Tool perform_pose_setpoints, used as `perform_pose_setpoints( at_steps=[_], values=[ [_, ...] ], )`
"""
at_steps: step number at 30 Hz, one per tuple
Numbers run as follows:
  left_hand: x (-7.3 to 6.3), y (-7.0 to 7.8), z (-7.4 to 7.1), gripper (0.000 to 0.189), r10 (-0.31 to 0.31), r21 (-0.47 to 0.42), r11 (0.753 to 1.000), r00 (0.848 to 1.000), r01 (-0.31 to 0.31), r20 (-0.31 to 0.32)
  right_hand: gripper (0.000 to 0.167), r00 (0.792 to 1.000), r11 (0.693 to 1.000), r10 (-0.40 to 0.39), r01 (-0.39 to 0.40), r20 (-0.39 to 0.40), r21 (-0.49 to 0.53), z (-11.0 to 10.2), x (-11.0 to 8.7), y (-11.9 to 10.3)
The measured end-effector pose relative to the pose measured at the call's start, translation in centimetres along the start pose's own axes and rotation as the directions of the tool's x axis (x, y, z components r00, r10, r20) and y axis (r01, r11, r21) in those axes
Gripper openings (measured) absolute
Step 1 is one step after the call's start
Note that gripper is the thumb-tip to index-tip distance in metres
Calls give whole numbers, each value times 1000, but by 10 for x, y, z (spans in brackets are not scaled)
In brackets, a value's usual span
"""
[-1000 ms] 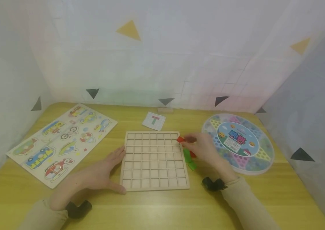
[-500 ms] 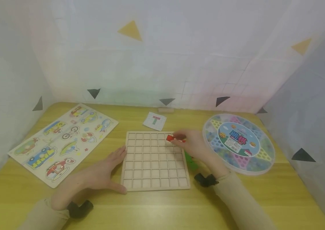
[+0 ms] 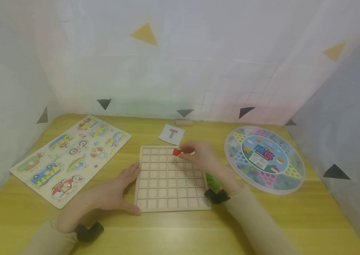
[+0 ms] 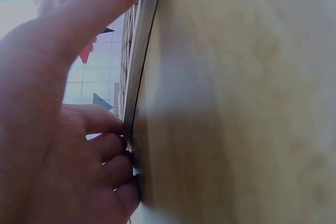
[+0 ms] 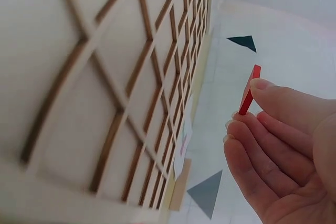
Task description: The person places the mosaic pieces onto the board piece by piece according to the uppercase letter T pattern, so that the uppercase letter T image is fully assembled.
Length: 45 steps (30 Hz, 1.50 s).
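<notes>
A wooden grid board (image 3: 166, 183) lies flat on the yellow surface (image 3: 167, 232). Left of it sits a vehicle peg puzzle (image 3: 71, 161), set at a slant; right of it, a round Chinese checkers set (image 3: 264, 159). Just beyond its far edge lies a card with a red-and-green T (image 3: 171, 135), and farther back, a small wooden block (image 3: 184, 123). Green tiles (image 3: 212, 181) lie close by the board's right edge, under the right forearm.

The right hand (image 3: 204, 157) pinches a red tile (image 3: 176, 152) between thumb and fingers, above the board's far rows, right of the middle. The left hand (image 3: 113, 193) is spread, thumb and fingers touching the board's left edge.

The right hand and forearm cover the board's far right part, and a black wrist piece (image 3: 216, 196) overlaps its right edge. How many green tiles there are is hard to tell. Both sleeves run out of view in front of the board.

Bare surface stretches in front of the board; behind it, the surface ends at a pale sheet (image 3: 199, 53) with triangles.
</notes>
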<state>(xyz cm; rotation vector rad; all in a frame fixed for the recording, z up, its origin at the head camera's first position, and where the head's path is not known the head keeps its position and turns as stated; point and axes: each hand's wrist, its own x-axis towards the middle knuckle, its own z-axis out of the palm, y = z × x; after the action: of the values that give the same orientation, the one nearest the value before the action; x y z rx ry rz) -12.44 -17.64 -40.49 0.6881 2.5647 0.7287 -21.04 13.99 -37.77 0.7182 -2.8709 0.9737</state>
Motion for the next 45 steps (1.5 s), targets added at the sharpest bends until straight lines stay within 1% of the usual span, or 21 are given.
perform_pose_setpoints(
  at_steps=[5, 11, 16, 22, 28, 32, 37, 45],
  values=[
    [0, 0, 0, 131, 5, 2, 1000, 1000, -5, -1, 28, 1000, 999, -19, 18, 22, 31, 6, 7, -8],
    [0, 0, 0, 131, 12, -6, 1000, 1000, -12, 1, 26, 999, 1000, -22, 22, 31, -15, 15, 15, -18],
    [1, -1, 0, 131, 10, -12, 1000, 1000, -10, 3, 24, 999, 1000, -28, 28, 30, -3, 23, 20, -25],
    [2, -1, 0, 131, -6, -10, 1000, 1000, 6, 10, 25, 998, 999, 18, -21, 61, 47, 31, 25, -30],
    [2, -1, 1, 131, -4, -3, 1000, 1000, 4, 10, 25, 997, 996, 39, -45, 73, 81, 38, 25, -29],
    [2, -1, 1, 132, -7, 3, 1000, 1000, 6, 9, 24, 996, 996, 45, -51, 74, 78, 39, 25, -27],
    [2, -2, 1, 132, 5, -3, 1000, 1000, -5, 3, 24, 995, 996, 57, -63, 83, 67, 42, 25, -22],
    [2, -3, 2, 133, 8, -8, 1000, 1000, -8, -1, 28, 994, 995, 58, -65, 88, 76, 44, 26, -16]
  ],
)
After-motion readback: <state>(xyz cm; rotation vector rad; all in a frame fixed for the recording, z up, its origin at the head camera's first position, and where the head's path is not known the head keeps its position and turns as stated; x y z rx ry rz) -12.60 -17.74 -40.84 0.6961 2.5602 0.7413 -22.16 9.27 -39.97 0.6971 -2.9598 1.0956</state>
